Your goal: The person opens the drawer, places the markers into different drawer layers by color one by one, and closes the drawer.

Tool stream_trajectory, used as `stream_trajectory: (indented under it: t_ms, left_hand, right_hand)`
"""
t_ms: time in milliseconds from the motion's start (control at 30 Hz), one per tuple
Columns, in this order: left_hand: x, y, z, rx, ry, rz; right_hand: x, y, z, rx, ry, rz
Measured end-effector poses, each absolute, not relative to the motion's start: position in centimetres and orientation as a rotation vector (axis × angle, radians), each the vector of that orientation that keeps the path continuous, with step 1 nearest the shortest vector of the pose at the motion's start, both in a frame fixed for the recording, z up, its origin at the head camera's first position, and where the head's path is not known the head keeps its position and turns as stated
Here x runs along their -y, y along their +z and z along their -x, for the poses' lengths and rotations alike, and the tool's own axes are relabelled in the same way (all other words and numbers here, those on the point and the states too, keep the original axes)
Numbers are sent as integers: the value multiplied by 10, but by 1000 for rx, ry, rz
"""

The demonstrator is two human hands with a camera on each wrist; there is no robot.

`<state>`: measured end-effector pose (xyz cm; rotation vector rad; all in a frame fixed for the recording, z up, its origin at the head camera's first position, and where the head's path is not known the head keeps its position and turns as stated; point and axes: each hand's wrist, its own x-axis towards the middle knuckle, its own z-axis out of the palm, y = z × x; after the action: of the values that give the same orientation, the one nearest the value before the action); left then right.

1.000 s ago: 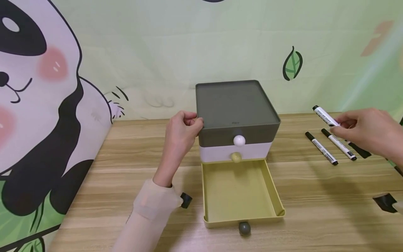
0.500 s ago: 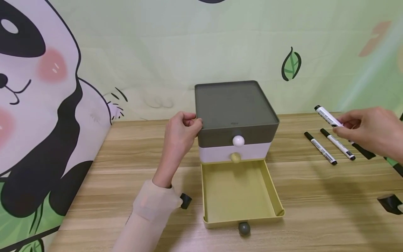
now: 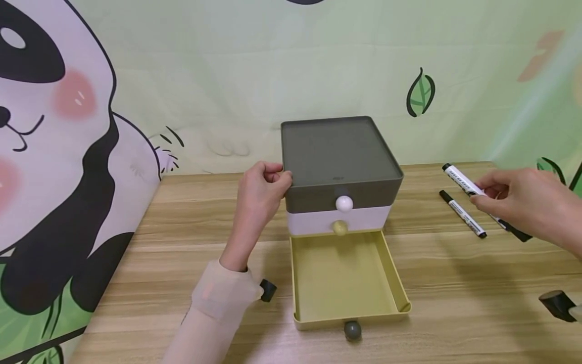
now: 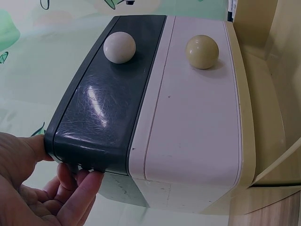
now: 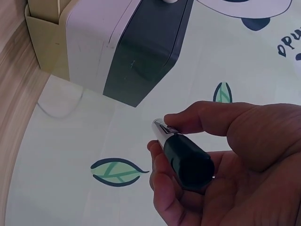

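A small drawer unit (image 3: 336, 189) has a dark grey top tier, a white middle tier and a yellow bottom drawer (image 3: 345, 275) pulled out, with nothing inside. My left hand (image 3: 263, 189) grips the front left corner of the dark tier between thumb and fingers, as the left wrist view (image 4: 51, 188) also shows. Right of the unit, my right hand (image 3: 523, 197) pinches a white marker (image 3: 460, 178) above the table. Its black end (image 5: 190, 162) points at the right wrist camera. Below lies another marker (image 3: 463, 214); a further one is mostly hidden under the held marker and hand.
The wooden table (image 3: 182, 253) meets a green cloth backdrop (image 3: 218, 101) with panda and leaf prints. Black camera mounts (image 3: 268, 290) stick out at both wrists. The drawer's grey knob (image 3: 352, 330) points toward me.
My right hand first shifts slightly right, then moves left and nearer to me with the marker, now covering most of one lying marker. The left hand and the drawer unit stay put.
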<state>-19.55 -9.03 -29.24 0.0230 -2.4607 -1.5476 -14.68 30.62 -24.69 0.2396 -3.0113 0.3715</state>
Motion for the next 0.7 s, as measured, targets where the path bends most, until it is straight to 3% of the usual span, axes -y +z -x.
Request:
stream_trajectory:
  t_ms: [700]
  left_hand:
    - [90,-292,195,2468,-1559,-25]
  right_hand:
    - [-265,-256,122,3007,451,-456]
